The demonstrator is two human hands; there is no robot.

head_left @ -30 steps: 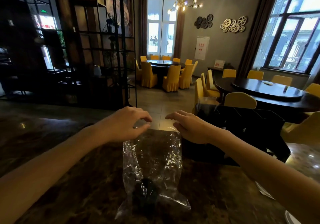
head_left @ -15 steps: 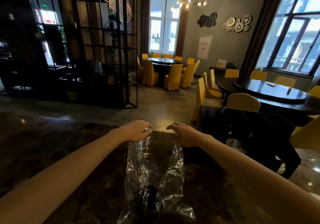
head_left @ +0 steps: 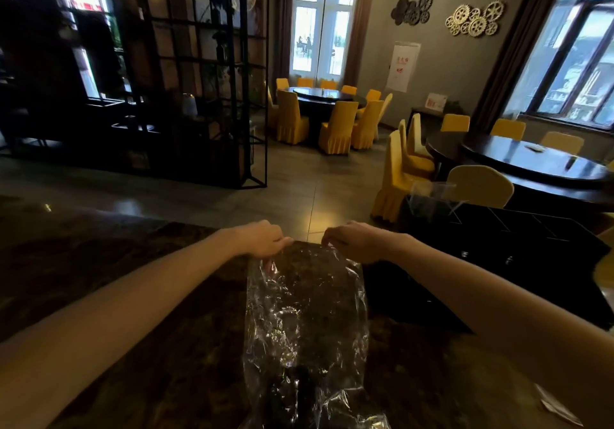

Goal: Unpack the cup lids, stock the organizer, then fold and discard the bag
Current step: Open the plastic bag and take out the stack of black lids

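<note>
I see the left hand (head_left: 262, 239) and right hand (head_left: 352, 241) each pinching a far corner of the clear bag (head_left: 305, 322), flat on the table (head_left: 133, 295), the black organizer (head_left: 498, 256) beside it.

Two bare forearms, uncovered from elbow to wrist with no sleeves in view, end in the left hand (head_left: 262, 240) and right hand (head_left: 357, 241), both gloveless and without visible rings, watches or bracelets.
</note>
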